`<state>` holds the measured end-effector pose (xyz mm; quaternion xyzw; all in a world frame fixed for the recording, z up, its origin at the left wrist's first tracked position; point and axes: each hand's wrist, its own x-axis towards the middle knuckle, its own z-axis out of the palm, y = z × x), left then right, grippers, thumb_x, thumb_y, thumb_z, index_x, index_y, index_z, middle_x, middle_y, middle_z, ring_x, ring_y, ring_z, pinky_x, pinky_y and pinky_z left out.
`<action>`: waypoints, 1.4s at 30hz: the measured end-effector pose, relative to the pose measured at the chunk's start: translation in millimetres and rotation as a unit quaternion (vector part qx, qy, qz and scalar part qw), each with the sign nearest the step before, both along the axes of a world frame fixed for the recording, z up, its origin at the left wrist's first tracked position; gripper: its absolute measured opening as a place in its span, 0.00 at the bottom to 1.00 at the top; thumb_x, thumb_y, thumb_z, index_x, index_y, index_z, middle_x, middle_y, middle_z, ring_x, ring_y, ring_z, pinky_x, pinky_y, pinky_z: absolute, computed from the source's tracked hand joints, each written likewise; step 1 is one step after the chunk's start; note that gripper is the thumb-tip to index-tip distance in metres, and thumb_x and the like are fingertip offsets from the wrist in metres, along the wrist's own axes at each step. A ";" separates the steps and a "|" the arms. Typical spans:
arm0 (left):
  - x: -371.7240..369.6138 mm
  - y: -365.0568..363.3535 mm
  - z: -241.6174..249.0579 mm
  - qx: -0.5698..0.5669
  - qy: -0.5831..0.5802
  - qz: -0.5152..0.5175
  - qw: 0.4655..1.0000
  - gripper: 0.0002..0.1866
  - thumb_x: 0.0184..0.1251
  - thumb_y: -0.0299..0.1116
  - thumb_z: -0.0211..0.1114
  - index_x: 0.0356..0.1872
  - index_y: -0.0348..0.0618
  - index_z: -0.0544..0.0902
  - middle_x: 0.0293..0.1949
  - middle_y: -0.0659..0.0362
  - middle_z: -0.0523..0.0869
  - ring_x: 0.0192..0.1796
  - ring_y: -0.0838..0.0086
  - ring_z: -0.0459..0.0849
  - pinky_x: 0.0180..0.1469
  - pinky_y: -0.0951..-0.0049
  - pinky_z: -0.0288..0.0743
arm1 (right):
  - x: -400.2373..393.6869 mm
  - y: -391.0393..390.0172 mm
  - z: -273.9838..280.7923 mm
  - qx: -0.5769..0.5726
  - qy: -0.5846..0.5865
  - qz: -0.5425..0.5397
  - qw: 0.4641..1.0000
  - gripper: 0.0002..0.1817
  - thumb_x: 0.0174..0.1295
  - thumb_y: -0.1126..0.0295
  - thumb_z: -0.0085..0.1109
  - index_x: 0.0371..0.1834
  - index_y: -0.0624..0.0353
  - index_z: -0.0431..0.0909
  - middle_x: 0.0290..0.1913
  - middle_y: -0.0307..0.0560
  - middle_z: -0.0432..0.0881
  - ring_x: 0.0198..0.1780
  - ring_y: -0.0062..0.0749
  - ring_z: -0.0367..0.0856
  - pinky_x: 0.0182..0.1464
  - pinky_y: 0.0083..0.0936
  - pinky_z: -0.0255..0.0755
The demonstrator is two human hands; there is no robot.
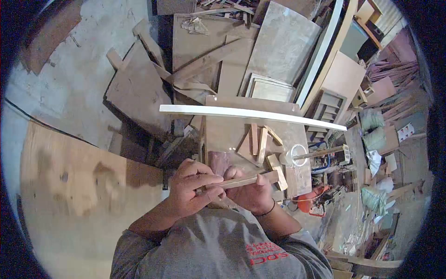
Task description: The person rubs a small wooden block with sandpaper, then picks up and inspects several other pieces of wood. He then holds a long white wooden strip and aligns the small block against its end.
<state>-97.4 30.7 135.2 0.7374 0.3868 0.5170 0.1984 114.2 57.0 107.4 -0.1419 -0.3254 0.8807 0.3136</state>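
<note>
A short wooden strip [241, 182] lies across both hands in front of my chest. My left hand [193, 186] is closed round its left end, thumb and fingers pinching it. Around the right part of the strip my right hand [253, 191] is wrapped, its thumb raised along the side. Just beyond the hands, a reddish-brown piece [219, 161] sits at the near edge of the workbench [223, 135]. Several small wooden blocks, one of them a pale block [262, 145], rest on the bench top.
A long white strip [251, 114] spans the bench's far side. To the right are a white ring-shaped roll [297, 155] and a wooden-handled tool [325, 152]. Large boards [283, 42] lean behind. A plywood sheet [83, 200] is at left, and an orange object [306, 200] stands low at right.
</note>
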 end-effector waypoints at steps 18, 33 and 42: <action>11.4 -13.6 -12.1 -0.068 0.048 0.005 0.997 0.18 0.56 0.27 0.72 0.50 0.47 0.87 0.39 0.57 0.86 0.39 0.62 0.86 0.43 0.66 0.80 | 9.0 0.7 -9.9 0.032 -0.062 -0.008 0.998 0.36 0.73 0.37 0.36 0.61 0.61 0.71 0.51 0.51 0.81 0.49 0.42 0.80 0.51 0.38 0.73; 17.4 -3.0 -52.3 -0.442 -0.159 -0.022 0.883 0.20 0.62 0.34 0.72 0.51 0.34 0.81 0.42 0.56 0.88 0.44 0.75 0.86 0.50 0.70 0.79 | 12.1 2.6 4.5 0.650 -0.488 -0.154 0.562 0.50 0.44 0.44 0.77 0.70 0.53 0.67 0.72 0.59 0.64 0.69 0.62 0.62 0.69 0.55 0.59; 27.6 4.8 -56.1 -0.432 -0.145 -0.012 0.890 0.17 0.61 0.32 0.71 0.50 0.36 0.82 0.43 0.54 0.87 0.45 0.73 0.85 0.49 0.70 0.78 | 15.0 16.8 0.1 0.638 -0.522 -0.115 0.554 0.36 0.42 0.54 0.78 0.57 0.49 0.77 0.70 0.57 0.65 0.67 0.62 0.63 0.66 0.55 0.62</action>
